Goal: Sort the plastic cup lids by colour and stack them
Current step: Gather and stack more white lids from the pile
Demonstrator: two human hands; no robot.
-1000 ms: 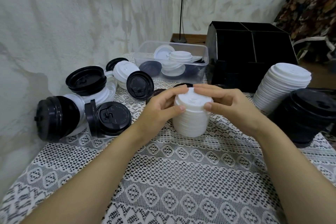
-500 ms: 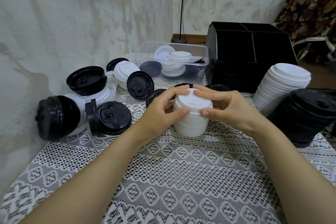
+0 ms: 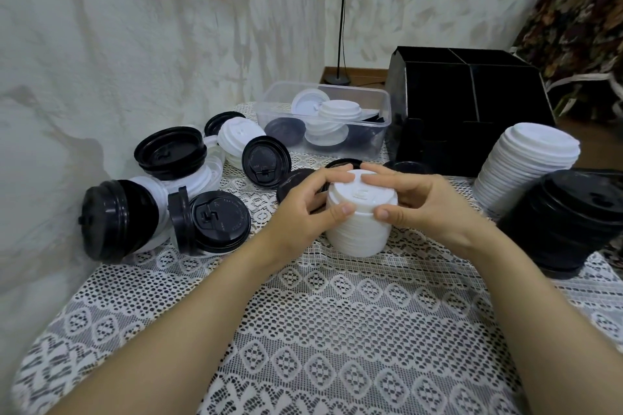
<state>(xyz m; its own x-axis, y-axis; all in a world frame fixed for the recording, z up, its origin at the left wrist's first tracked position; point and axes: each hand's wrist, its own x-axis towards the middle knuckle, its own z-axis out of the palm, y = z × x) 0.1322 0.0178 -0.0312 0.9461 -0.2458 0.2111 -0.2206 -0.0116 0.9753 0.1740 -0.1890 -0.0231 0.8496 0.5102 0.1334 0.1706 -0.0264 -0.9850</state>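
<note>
Both hands are on it: left hand (image 3: 303, 212) and right hand (image 3: 428, 209) pinch the top rim of the white lid stack (image 3: 357, 232), upright mid-table on the lace cloth (image 3: 337, 330); light, thin, slick plastic, probably tippy; best squeezed gently at the rim.

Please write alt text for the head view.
Left hand and right hand grip a short stack of white plastic cup lids on a lace tablecloth. Unsorted black and white lids lie left; a taller white stack and a black stack stand right.
</note>
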